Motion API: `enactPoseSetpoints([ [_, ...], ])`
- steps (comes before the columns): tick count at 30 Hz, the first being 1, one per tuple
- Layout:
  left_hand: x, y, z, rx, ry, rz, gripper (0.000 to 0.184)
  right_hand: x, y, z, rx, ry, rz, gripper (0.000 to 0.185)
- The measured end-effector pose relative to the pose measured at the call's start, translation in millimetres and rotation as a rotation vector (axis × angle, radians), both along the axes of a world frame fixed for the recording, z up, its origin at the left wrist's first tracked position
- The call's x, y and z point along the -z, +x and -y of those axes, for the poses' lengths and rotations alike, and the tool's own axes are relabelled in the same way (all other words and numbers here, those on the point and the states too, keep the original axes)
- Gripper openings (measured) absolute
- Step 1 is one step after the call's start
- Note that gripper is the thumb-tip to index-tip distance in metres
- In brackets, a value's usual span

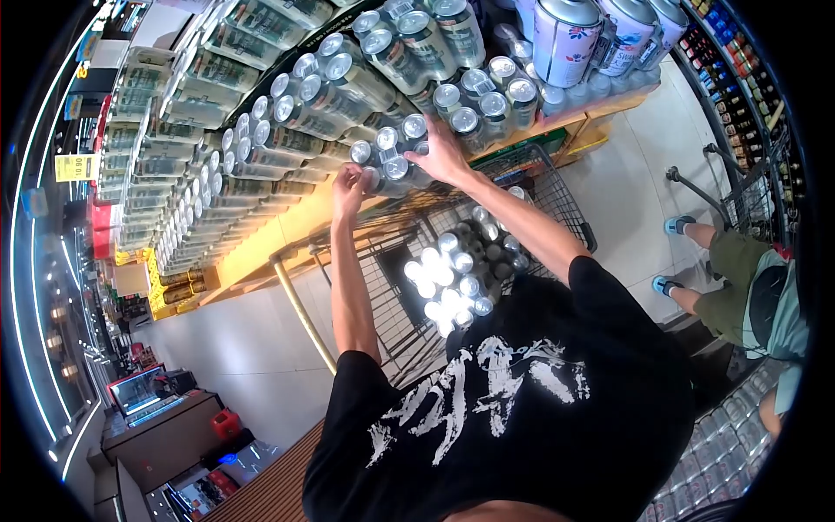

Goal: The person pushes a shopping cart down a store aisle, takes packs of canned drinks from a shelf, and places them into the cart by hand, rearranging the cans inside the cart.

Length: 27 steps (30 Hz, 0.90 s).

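Observation:
My left hand (350, 184) and my right hand (442, 157) are on opposite sides of a pack of silver-topped cans (389, 148) at the front edge of the display. The left fingers are bent against the near-left can, and the right thumb presses the pack's right side. Both hands look closed on it. The pack sits among similar packs, and its underside is hidden. Below my forearms is a wire shopping cart (383, 270) with several cans (452, 283) in it, some washed out by bright light.
Stacked can packs (348, 87) fill the display along a wooden ledge (261, 244). Large pinkish-white cans (565, 39) stand at the far right. A person (739, 296) is on the right near another cart (748, 191). A yellow price tag (75, 168) hangs at left.

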<state>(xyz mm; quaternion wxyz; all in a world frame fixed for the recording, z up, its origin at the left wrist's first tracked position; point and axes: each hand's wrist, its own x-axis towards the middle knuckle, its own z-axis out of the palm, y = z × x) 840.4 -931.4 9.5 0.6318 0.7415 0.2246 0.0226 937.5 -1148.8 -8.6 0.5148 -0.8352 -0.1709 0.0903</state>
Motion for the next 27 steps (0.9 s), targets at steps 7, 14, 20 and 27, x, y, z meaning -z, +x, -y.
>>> enactPoseSetpoints([
  [7,-8,-1,3,-0.044,-0.073,-0.076,0.021,2,-5,0,0.037,0.043,0.038,0.093],
  [14,-6,-5,10,-0.061,-0.023,-0.106,0.017,-7,-15,10,0.114,0.274,0.002,0.077],
  [20,-8,-8,14,-0.073,0.009,-0.089,0.020,11,-15,9,0.155,0.495,-0.059,0.059],
  [27,3,1,-1,-0.126,0.017,-0.059,0.020,24,-19,29,0.121,0.593,-0.166,0.033],
])
